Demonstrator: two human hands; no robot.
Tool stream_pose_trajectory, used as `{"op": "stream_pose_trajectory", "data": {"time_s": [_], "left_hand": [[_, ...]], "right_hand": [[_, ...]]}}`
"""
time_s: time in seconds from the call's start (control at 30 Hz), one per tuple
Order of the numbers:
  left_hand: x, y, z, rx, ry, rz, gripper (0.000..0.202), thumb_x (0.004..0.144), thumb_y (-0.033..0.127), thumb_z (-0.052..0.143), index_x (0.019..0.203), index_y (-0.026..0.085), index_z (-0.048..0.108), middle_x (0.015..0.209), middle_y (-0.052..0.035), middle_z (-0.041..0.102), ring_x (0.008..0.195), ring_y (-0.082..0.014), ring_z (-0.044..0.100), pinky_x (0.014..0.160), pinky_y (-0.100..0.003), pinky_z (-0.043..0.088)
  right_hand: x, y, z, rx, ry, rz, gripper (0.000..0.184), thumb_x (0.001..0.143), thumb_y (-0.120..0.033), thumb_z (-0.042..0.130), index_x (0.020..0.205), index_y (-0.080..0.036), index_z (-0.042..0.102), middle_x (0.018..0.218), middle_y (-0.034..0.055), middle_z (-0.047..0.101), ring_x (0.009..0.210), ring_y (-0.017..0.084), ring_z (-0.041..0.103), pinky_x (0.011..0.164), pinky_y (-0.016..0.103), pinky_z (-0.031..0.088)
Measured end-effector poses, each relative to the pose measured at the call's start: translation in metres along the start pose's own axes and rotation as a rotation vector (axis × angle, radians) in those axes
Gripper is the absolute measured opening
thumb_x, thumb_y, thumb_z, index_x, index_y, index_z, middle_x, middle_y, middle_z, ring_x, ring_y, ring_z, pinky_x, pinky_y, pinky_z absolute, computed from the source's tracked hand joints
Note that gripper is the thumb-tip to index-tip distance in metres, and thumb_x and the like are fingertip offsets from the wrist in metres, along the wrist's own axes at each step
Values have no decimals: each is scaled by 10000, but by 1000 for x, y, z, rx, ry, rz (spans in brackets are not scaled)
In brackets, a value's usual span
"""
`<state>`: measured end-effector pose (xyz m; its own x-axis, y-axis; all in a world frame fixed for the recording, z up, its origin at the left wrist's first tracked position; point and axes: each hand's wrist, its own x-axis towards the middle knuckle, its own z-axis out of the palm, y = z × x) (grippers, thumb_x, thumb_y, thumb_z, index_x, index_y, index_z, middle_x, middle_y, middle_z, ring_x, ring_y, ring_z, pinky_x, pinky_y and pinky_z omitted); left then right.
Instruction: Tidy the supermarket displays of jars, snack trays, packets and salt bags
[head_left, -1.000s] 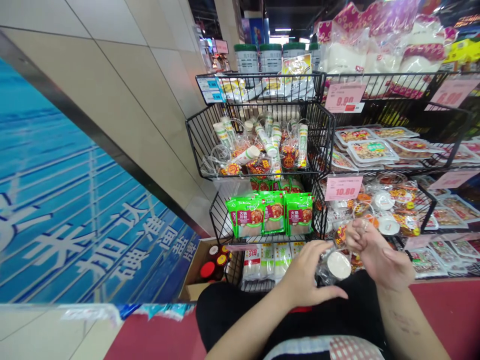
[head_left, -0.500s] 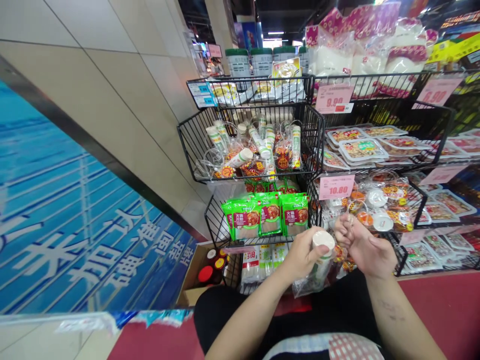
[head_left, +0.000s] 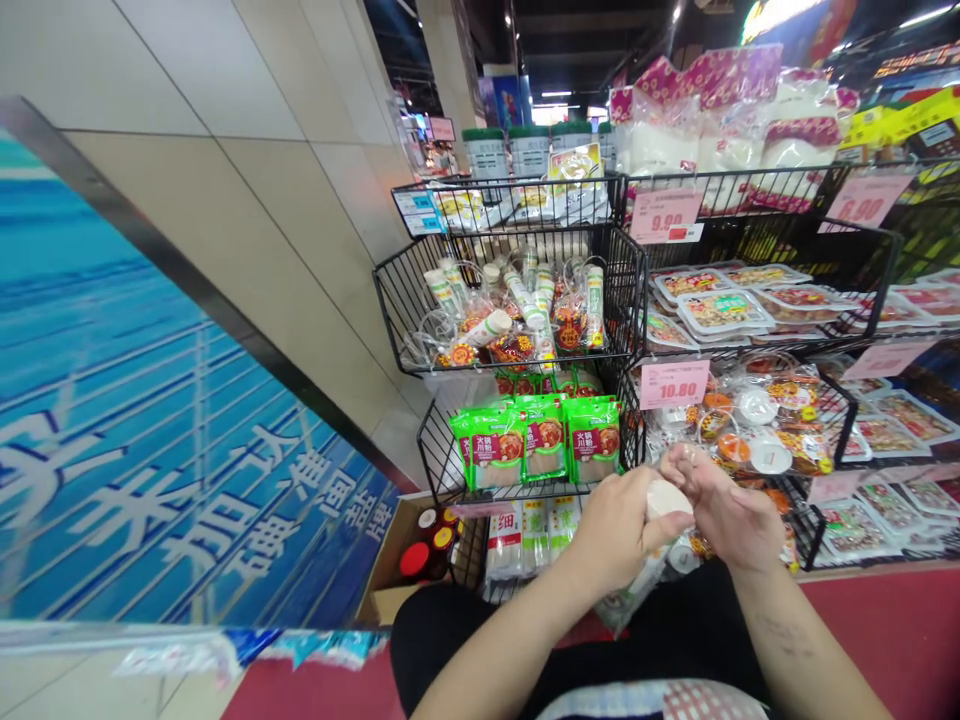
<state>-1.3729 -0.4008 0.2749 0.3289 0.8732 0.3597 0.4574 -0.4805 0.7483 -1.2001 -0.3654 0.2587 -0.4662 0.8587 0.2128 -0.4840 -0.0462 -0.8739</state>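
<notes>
My left hand [head_left: 616, 528] is wrapped round a white noodle roll in clear plastic [head_left: 666, 497], held upright over my lap. My right hand [head_left: 724, 505] is closed at the top of the same packet, fingers pinching the wrapping by the roll's end. The packet's lower end [head_left: 626, 602] hangs below my left hand. Both hands are just in front of the lower wire basket [head_left: 442, 470] with green noodle packets [head_left: 544, 440].
Black wire baskets [head_left: 394, 300] hold more wrapped noodle rolls [head_left: 487, 325], trays of packed food [head_left: 720, 310] and pink price tags [head_left: 673, 383]. A cardboard box with red-capped bottles [head_left: 420, 550] sits on the floor by the tiled wall [head_left: 285, 200]. My black trousers [head_left: 450, 630] are below.
My left hand took the roll from lying flat by my knee, stood it upright, then brought it against my right hand, which closed on its top. The camera tilted slightly.
</notes>
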Motion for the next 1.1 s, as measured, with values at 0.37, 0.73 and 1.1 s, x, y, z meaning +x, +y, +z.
{"op": "stream_pose_trajectory", "data": {"time_s": [0.37, 0.73, 1.1], "left_hand": [[-51, -38, 44, -48, 313, 43, 730, 865, 784, 314, 1121, 164, 604, 1036, -126, 636, 956, -272, 559, 840, -424, 458], [-61, -82, 82, 108, 311, 167, 643, 916, 637, 509, 1332, 148, 470, 1196, -172, 604, 1107, -293, 581, 903, -469, 525], [-58, -44, -16, 100, 453, 362, 452, 892, 492, 612, 1245, 239, 489, 1207, -144, 595, 1139, -306, 566, 970, -516, 464]], "right_hand": [[-3, 31, 21, -78, -120, -43, 447, 819, -563, 575, 1128, -245, 632, 949, 57, 444, 829, 206, 373, 767, 343, 363], [5, 42, 21, -315, -133, 36, 431, 781, -450, 740, 1085, -237, 520, 864, -6, 393, 749, 149, 348, 693, 276, 357], [20, -56, 59, -975, -760, 147, 366, 626, -35, 579, 941, -218, 553, 796, -31, 505, 674, 109, 426, 597, 221, 366]]}}
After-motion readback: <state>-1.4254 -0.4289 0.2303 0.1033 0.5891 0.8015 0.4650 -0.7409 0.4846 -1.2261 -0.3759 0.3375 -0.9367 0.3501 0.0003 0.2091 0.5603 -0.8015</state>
